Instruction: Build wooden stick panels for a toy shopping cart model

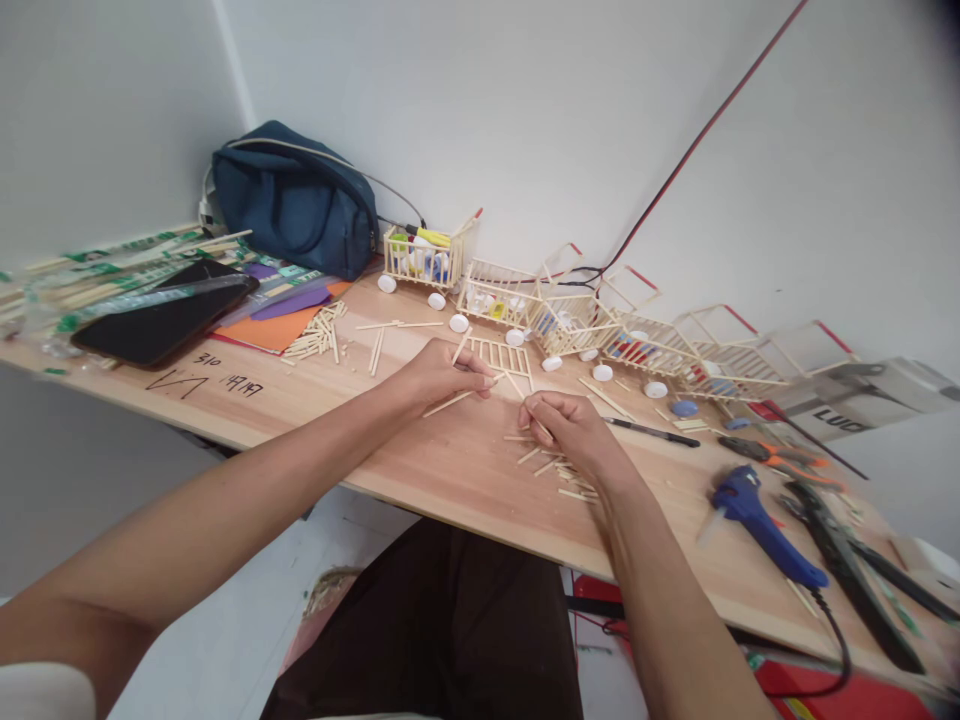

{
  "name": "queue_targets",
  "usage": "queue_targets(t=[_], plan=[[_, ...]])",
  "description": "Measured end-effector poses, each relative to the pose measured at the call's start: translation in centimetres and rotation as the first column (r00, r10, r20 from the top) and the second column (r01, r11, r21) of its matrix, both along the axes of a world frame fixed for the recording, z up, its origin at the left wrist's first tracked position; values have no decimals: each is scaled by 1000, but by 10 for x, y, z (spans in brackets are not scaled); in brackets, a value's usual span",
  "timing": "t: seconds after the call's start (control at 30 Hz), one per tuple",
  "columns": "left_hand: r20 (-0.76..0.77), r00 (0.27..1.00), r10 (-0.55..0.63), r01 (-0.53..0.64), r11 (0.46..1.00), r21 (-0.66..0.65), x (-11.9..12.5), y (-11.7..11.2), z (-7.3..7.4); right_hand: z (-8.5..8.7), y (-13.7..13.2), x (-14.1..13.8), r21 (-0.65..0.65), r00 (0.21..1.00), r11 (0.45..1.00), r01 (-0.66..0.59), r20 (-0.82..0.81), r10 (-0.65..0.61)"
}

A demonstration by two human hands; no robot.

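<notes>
Forearms, wooden desk, pale walls

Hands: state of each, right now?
Left hand: closed, holding a stick.
Right hand: closed, holding another stick.

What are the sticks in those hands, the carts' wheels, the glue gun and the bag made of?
Sticks: probably wood; pale, matte, unpainted-looking.
Wheels: likely plastic, perhaps bottle caps; smooth, mostly white discs.
Glue gun: seemingly hard plastic; even blue, molded-looking body.
Bag: apparently fabric; dull dark blue with soft creases, though the exact cloth is unclear.
</notes>
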State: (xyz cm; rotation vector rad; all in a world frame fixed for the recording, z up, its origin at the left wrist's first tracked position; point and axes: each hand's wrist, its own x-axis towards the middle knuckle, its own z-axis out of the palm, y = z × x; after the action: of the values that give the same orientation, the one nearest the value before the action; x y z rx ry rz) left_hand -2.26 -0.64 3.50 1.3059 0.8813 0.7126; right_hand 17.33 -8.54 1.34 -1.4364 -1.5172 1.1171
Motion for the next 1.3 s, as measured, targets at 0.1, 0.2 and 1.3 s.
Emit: queue_targets(t=[0.1, 0.2, 1.3], plan=[[7, 1000, 2, -2, 1000, 1, 0, 0, 0, 0, 0, 0, -2, 1000, 1000, -3, -7, 3], [-6, 1000, 5, -5, 1000, 5, 0, 0, 1, -1, 0, 0, -5, 1000, 1000, -3, -11, 3], [4, 1000, -2, 2, 1000, 0, 0, 1, 0, -2, 0, 2, 10, 1000, 1000, -4, 1, 4]])
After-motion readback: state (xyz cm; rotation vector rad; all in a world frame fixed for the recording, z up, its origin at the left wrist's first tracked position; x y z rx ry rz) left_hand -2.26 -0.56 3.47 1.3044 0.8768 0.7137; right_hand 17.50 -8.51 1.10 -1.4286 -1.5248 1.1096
